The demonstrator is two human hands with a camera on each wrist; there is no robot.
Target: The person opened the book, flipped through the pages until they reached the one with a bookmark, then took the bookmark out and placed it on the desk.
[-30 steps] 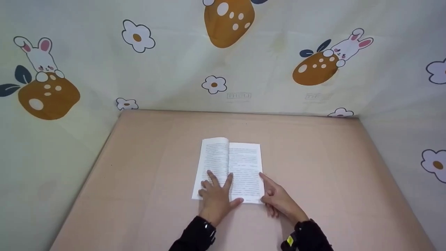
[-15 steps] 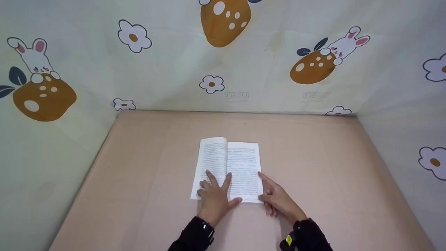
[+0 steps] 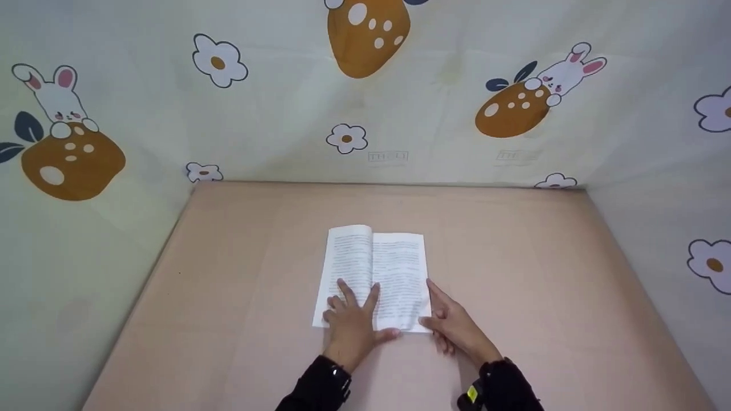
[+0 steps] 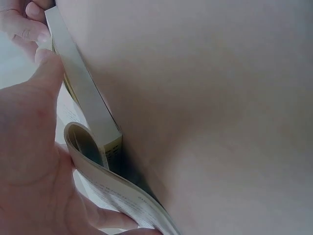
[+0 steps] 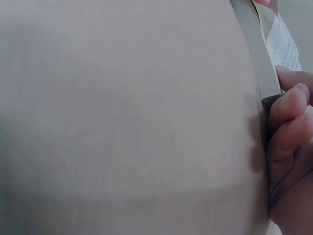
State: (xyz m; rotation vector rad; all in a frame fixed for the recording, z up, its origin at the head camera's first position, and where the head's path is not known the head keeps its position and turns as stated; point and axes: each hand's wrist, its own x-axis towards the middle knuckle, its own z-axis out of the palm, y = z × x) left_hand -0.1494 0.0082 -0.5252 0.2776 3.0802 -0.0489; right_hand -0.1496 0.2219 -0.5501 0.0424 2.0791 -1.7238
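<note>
A thick paperback book (image 3: 400, 268) lies spread on the tabletop, its left-hand pages curving up at the spine. My left hand (image 3: 351, 328) rests on the left page with fingers spread. Its thumb (image 4: 49, 68) reaches across the bottom edge to the right page. At the lower right corner my right hand (image 3: 457, 328) pinches the page edge, thumb on top and index finger along the side. The page buckles slightly there. In the right wrist view, curled fingers (image 5: 288, 117) sit against the corner of the book's page block (image 5: 257, 49).
A beige tabletop (image 3: 257, 257) surrounds the book. Behind it and at both sides stand cloth walls (image 3: 285, 114) printed with rabbits, fruit and flowers. Dark cuffs with straps (image 3: 322, 379) cover both wrists.
My right thumb has slid a little inward over the page corner, and the lower right page now ripples. The left thumb has shifted slightly; the left hand otherwise stays put.
</note>
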